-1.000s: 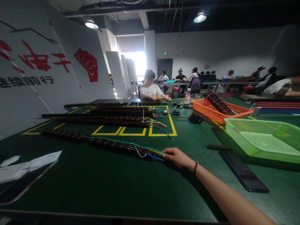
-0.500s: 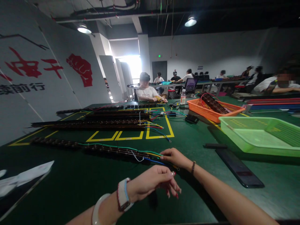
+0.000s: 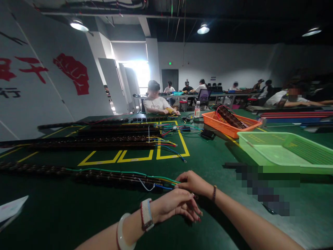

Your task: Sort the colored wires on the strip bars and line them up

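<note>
A long dark bundle of wired strips (image 3: pixel 104 178) lies across the near part of the table, with green, yellow and blue wires (image 3: pixel 166 181) coming out at its right end. A white cable tie (image 3: pixel 147 186) loops around it near that end. My right hand (image 3: pixel 195 184), a beaded bracelet at its wrist, has thumb and fingers closed on the wires. In front of it is my left hand (image 3: pixel 179 206), wearing a watch and a pale bangle. Its fingers are loosely bent and apart, close to the wire ends, with nothing visible in them. It partly hides the blue wire and the ring terminals.
More dark wired bundles (image 3: pixel 117 140) lie farther back across yellow tape outlines. To the right are a green basket (image 3: pixel 283 158), an orange basket (image 3: pixel 234 130) holding a bundle, and a blurred-out dark object (image 3: pixel 262 191). A bottle (image 3: pixel 197 110) stands near a person (image 3: pixel 156 102) across the table.
The view has turned slightly right. My left hand has come nearer the right hand and the wires, its fingers still loosely bent. My right hand stays on the wires.
</note>
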The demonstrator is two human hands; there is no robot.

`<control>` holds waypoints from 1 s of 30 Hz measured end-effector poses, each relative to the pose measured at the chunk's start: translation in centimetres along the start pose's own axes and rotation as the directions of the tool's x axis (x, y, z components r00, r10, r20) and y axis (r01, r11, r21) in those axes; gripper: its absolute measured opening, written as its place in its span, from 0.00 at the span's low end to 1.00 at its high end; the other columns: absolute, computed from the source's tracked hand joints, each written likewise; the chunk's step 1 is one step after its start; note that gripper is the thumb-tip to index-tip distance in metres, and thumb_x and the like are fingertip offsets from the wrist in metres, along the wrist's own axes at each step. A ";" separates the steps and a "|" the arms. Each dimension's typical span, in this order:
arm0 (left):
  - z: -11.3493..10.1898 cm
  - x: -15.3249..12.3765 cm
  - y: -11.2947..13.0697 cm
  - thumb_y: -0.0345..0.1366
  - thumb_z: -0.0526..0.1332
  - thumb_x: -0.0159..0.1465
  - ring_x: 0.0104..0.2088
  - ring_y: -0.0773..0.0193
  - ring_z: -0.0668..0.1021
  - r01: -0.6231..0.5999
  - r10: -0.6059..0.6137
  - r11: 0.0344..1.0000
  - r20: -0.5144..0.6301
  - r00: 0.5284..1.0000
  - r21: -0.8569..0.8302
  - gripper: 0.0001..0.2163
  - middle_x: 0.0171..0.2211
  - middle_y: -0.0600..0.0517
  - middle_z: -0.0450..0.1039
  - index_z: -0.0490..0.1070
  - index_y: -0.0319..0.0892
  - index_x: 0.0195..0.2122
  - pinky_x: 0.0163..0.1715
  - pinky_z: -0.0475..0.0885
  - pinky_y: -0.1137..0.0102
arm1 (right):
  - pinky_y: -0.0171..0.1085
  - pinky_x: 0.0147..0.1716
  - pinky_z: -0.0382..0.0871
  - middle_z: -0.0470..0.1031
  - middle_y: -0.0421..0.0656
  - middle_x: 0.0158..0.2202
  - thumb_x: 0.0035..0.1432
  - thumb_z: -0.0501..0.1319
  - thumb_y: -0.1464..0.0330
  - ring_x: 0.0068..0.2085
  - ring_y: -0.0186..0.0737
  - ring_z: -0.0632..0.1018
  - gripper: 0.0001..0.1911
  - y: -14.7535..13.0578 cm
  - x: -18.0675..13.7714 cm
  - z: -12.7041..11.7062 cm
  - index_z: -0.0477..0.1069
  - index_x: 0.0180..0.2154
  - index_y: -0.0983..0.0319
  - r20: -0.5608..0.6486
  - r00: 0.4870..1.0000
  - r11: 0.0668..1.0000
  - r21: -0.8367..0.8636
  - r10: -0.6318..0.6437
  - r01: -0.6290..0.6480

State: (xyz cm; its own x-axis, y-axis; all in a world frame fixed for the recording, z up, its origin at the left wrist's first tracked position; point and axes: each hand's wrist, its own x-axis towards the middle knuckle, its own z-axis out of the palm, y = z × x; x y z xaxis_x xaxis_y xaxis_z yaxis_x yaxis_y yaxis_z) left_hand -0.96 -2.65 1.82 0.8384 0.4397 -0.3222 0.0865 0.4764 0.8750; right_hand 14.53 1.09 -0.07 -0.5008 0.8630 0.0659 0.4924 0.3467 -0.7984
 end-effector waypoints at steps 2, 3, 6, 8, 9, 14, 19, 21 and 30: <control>-0.2 -0.2 -0.1 0.45 0.57 0.59 0.33 0.59 0.79 -0.009 0.010 0.999 0.008 1.000 -0.048 0.16 0.34 0.40 0.76 0.71 0.34 0.30 0.37 0.69 0.65 | 0.30 0.26 0.64 0.77 0.41 0.28 0.54 0.60 0.60 0.27 0.34 0.73 0.14 -0.1 0.0 0.0 0.77 0.35 0.63 -0.001 1.000 1.000 0.002 0.011 -0.011; -0.3 -0.2 -0.1 0.44 0.57 0.60 0.34 0.58 0.79 -0.011 0.011 0.998 0.009 1.000 -0.069 0.15 0.34 0.40 0.76 0.71 0.34 0.30 0.38 0.69 0.65 | 0.30 0.26 0.65 0.77 0.41 0.28 0.54 0.60 0.60 0.28 0.35 0.74 0.14 -0.2 0.0 0.0 0.77 0.35 0.63 -0.002 1.000 1.000 0.002 0.016 -0.016; -0.4 -0.3 -0.2 0.42 0.57 0.60 0.34 0.58 0.79 -0.009 0.008 0.991 -0.002 1.000 -0.130 0.15 0.34 0.39 0.76 0.72 0.32 0.32 0.40 0.69 0.64 | 0.30 0.27 0.65 0.78 0.41 0.29 0.54 0.60 0.60 0.29 0.35 0.74 0.14 -0.5 -0.1 0.0 0.77 0.35 0.63 -0.005 1.000 1.000 0.006 0.023 -0.023; -0.5 -0.4 -0.3 0.40 0.56 0.60 0.35 0.59 0.79 -0.011 0.010 0.984 -0.010 1.000 -0.175 0.15 0.34 0.39 0.76 0.72 0.31 0.36 0.41 0.69 0.63 | 0.30 0.27 0.64 0.78 0.41 0.29 0.54 0.60 0.60 0.29 0.36 0.74 0.14 -0.7 -0.2 0.0 0.77 0.35 0.63 -0.013 1.000 1.000 -0.004 0.022 -0.022; -0.5 -0.4 -0.3 0.39 0.56 0.61 0.35 0.59 0.79 -0.016 0.014 0.981 -0.014 1.000 -0.192 0.14 0.34 0.39 0.76 0.72 0.31 0.38 0.41 0.68 0.63 | 0.30 0.27 0.64 0.77 0.41 0.29 0.54 0.60 0.60 0.29 0.36 0.74 0.14 -0.8 -0.2 0.0 0.77 0.35 0.64 -0.016 1.000 1.000 -0.018 0.020 -0.020; -0.3 -0.5 -0.6 0.37 0.54 0.62 0.36 0.59 0.79 -0.047 0.048 0.980 -0.001 0.999 -0.192 0.14 0.36 0.37 0.75 0.72 0.30 0.39 0.44 0.67 0.61 | 0.30 0.25 0.61 0.75 0.40 0.26 0.53 0.60 0.63 0.27 0.34 0.71 0.12 -0.8 -0.3 0.0 0.76 0.32 0.64 0.006 1.000 0.995 -0.095 0.021 -0.020; -0.3 -0.7 -0.7 0.37 0.54 0.62 0.38 0.58 0.78 -0.037 0.038 0.980 0.003 0.999 -0.197 0.15 0.38 0.37 0.76 0.71 0.30 0.41 0.47 0.66 0.60 | 0.30 0.26 0.62 0.75 0.40 0.27 0.52 0.60 0.64 0.28 0.34 0.71 0.10 -1.0 -0.4 0.3 0.76 0.31 0.64 -0.034 0.999 0.990 -0.137 0.015 -0.019; -0.3 -0.7 -0.7 0.37 0.55 0.62 0.39 0.58 0.78 -0.031 0.030 0.978 -0.006 1.000 -0.205 0.15 0.39 0.36 0.75 0.72 0.30 0.41 0.48 0.66 0.60 | 0.30 0.26 0.61 0.74 0.40 0.27 0.53 0.60 0.63 0.28 0.34 0.71 0.11 -1.1 -0.5 0.3 0.75 0.31 0.64 -0.052 0.999 0.989 -0.143 0.014 -0.021; -0.4 -0.5 -0.9 0.36 0.53 0.63 0.41 0.56 0.78 -0.043 0.051 0.976 0.033 0.998 -0.214 0.15 0.41 0.35 0.75 0.72 0.29 0.42 0.50 0.64 0.58 | 0.31 0.28 0.62 0.73 0.41 0.29 0.53 0.61 0.65 0.30 0.36 0.71 0.09 -0.3 -0.3 0.2 0.75 0.33 0.64 0.005 1.000 0.978 -0.206 -0.011 0.012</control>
State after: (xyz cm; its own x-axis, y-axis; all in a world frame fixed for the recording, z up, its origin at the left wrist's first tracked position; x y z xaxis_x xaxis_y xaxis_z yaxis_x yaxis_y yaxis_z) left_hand -1.71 -3.01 1.09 0.8588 0.4385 -0.2651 -0.0669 0.6090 0.7904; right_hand 14.37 0.68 -0.03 -0.5101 0.8572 0.0714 0.6227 0.4252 -0.6569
